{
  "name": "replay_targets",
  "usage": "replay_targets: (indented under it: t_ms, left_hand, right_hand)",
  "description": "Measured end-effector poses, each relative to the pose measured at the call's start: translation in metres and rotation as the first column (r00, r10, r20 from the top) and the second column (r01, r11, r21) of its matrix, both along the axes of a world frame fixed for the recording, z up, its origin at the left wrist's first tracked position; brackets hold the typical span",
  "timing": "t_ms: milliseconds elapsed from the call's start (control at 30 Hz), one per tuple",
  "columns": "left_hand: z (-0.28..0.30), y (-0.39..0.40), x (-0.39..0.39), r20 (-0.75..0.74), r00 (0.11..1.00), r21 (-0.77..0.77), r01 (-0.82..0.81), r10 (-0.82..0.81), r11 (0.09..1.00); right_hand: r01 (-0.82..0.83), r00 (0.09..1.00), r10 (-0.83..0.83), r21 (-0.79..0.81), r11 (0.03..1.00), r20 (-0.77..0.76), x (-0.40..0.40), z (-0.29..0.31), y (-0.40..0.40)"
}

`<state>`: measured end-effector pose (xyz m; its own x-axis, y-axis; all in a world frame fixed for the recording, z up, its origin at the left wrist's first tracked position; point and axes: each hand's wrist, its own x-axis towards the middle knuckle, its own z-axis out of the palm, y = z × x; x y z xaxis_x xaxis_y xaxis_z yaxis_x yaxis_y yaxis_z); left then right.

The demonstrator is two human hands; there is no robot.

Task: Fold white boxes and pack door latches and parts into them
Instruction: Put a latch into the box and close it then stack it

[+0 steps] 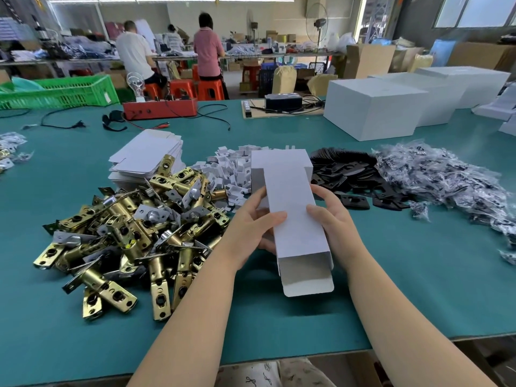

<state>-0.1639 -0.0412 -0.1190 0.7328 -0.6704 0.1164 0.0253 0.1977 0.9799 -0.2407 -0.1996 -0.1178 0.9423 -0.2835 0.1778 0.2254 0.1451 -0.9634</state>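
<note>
Both hands, left hand [251,222] and right hand [332,216], grip the long white cardboard box [296,216] by its side walls above the teal tabletop [418,275], near end open: light, thin, easily crushed, I'd judge, so edges suit best.

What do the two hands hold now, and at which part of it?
Both hands hold one long white cardboard box, opened into a tube. The left hand grips its left side, the right hand its right side, near the middle.
</note>
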Motion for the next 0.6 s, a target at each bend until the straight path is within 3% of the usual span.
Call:
replay_targets:
  t_ms: [133, 467, 600]
  left_hand:
    - [-0.0011, -0.0008, 0.0011, -0.029, 0.995, 0.039, -0.090, 0.091, 0.995]
    - [0.0009, -0.0034, -0.0017, -0.030, 0.994, 0.087, -0.099, 0.102, 0.991]
    - [0.0022, -0.0025, -0.0018, -0.171, 0.985, 0.041, -0.016, 0.023, 0.999]
  right_hand:
    - [-0.058, 0.997, 0.059, 0.026, 0.998, -0.041, 0.0019, -0.0034, 0.0018]
    - [0.039, 0.991, -0.048, -0.079, 0.996, -0.121, 0.0037, -0.0046, 0.0006]
    - [0.053, 0.985, -0.040, 0.073, 0.996, -0.167, 0.0062, -0.0023, 0.0017]
